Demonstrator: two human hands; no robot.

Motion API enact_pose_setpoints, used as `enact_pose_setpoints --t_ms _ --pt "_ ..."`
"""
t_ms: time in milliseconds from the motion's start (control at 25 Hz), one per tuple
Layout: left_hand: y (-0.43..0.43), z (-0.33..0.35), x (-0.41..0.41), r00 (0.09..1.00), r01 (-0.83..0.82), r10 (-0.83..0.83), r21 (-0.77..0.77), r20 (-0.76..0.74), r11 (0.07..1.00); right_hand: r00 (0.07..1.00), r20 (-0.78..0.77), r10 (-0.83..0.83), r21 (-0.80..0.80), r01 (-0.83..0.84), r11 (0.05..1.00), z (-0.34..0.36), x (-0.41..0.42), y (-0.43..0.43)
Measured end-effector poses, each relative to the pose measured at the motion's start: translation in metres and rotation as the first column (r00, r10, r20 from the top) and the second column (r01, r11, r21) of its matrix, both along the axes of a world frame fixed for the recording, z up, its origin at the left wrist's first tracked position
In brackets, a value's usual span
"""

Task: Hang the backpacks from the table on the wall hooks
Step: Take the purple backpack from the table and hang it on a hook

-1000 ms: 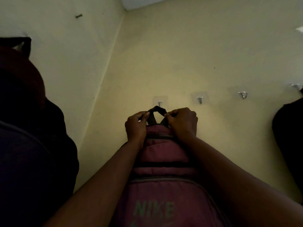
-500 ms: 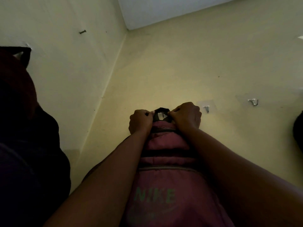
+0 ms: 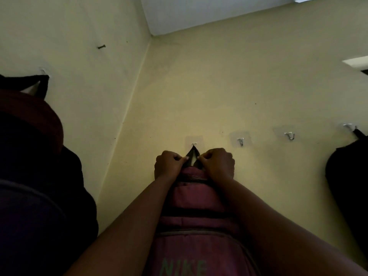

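Note:
A pink backpack (image 3: 195,200) with green lettering is pressed against the cream wall in front of me. Its black top loop (image 3: 192,155) is pulled to a point over the leftmost wall hook (image 3: 194,144). My left hand (image 3: 169,164) pinches the left side of the loop and my right hand (image 3: 218,163) pinches the right side. Both hands sit just below the hook. Two bare metal hooks (image 3: 241,141) (image 3: 290,135) follow to the right.
A dark backpack (image 3: 350,176) hangs from the rightmost hook (image 3: 348,126). On the left wall a dark red and black backpack (image 3: 35,166) hangs close beside me. A nail (image 3: 101,47) sticks out of the left wall above it.
The loop has gone from below the hook to over it and now draws tight into a point. My hands have dropped slightly below the hook, which is uncovered again.

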State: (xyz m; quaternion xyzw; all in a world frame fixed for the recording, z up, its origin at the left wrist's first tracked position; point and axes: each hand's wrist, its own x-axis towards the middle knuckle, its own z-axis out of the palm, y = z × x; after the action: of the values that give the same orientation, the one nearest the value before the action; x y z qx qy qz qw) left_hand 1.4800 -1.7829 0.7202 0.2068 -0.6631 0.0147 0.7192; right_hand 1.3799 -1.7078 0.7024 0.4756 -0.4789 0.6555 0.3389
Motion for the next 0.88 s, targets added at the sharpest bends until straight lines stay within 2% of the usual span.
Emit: enact_pose_setpoints --t_ms 200,320,440,520,720,880 --pt "0.017 -0.018 0.015 0.992 -0.013 0.009 0.033 0.128 0.999 1.0 0.012 0.015 0.227 -0.018 0.974 -0.003 -0.003 0.023" --pt "0.031 -0.033 0.023 0.976 0.051 -0.067 0.082 0.206 0.995 0.999 0.028 0.03 0.259 -0.036 0.965 -0.017 0.001 0.039" --pt "0.058 -0.053 0.029 0.953 0.117 -0.166 0.198 0.253 0.973 0.998 0.038 0.051 0.281 -0.06 0.958 -0.036 0.009 0.063" --pt "0.081 -0.071 0.031 0.944 0.186 -0.251 0.286 0.214 0.94 0.993 0.059 0.104 0.298 -0.117 0.947 -0.053 0.016 0.084" --pt "0.138 -0.124 0.043 0.892 0.421 -0.453 0.358 0.007 0.834 0.96 0.212 0.183 0.35 -0.249 0.903 -0.108 0.034 0.158" --pt "0.215 -0.19 0.051 0.861 0.491 -0.491 0.469 -0.133 0.734 0.902 0.348 0.257 0.387 -0.388 0.836 -0.178 0.043 0.234"
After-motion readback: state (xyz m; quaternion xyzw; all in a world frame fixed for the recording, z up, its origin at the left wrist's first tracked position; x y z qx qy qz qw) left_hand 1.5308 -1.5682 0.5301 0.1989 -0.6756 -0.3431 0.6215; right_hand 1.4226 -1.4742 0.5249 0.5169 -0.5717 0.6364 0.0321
